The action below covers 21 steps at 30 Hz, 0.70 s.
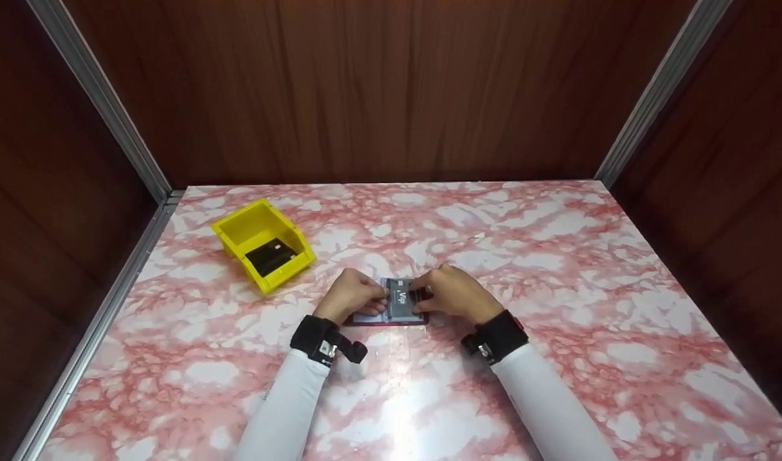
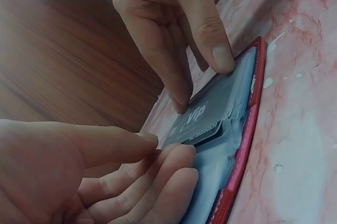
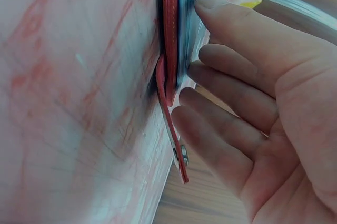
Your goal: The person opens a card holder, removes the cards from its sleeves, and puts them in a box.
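Note:
A card holder point(image 1: 371, 318) with a red cover and clear plastic sleeves lies opened on the table. On its right half is a grey card marked "VIP" point(image 1: 401, 298); in the left wrist view its near edge point(image 2: 202, 135) stands slightly proud of the sleeve. My left hand point(image 1: 357, 296) pinches at the card's left edge between thumb and fingers, the contact partly hidden. My right hand point(image 1: 453, 293) rests its thumb and forefinger on the card's right side, other fingers loosely extended. The right wrist view shows the holder's red strap with a metal snap point(image 3: 181, 154) hanging out sideways.
A yellow bin point(image 1: 262, 246) stands to the left, beyond my left hand, with black cards point(image 1: 271, 257) in it. The pink marbled table point(image 1: 557, 282) is bounded by dark wood panels point(image 1: 378, 89) at the back and sides, with metal posts point(image 1: 659, 89) in the corners.

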{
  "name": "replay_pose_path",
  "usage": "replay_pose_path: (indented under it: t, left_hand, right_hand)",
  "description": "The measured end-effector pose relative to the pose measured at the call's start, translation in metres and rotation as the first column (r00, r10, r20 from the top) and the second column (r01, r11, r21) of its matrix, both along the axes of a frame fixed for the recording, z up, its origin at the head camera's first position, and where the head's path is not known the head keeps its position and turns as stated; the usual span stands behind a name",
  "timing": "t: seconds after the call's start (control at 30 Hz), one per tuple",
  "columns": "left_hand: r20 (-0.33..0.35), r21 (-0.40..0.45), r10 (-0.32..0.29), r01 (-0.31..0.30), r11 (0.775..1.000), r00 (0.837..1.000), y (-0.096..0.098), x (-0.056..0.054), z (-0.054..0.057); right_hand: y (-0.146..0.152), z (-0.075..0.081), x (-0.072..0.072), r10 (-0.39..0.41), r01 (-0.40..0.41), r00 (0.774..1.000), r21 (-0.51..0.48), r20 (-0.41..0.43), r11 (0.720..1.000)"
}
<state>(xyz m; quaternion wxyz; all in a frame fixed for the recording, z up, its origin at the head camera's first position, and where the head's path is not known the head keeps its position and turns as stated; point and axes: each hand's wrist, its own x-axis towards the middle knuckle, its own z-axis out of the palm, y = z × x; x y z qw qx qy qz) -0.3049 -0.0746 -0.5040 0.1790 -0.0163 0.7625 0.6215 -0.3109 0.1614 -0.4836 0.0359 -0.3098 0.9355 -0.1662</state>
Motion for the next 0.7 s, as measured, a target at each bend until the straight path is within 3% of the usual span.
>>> replay_pose_path:
  t: [0.7]
  left_hand:
    - [-0.017,-0.026,-0.007,0.007,1.0,1.0,-0.0013,-0.0019,-0.0026]
  right_hand:
    - [-0.0067,0.0006,0.0011,-0.03,0.031,0.999,0.034,-0.022,0.999]
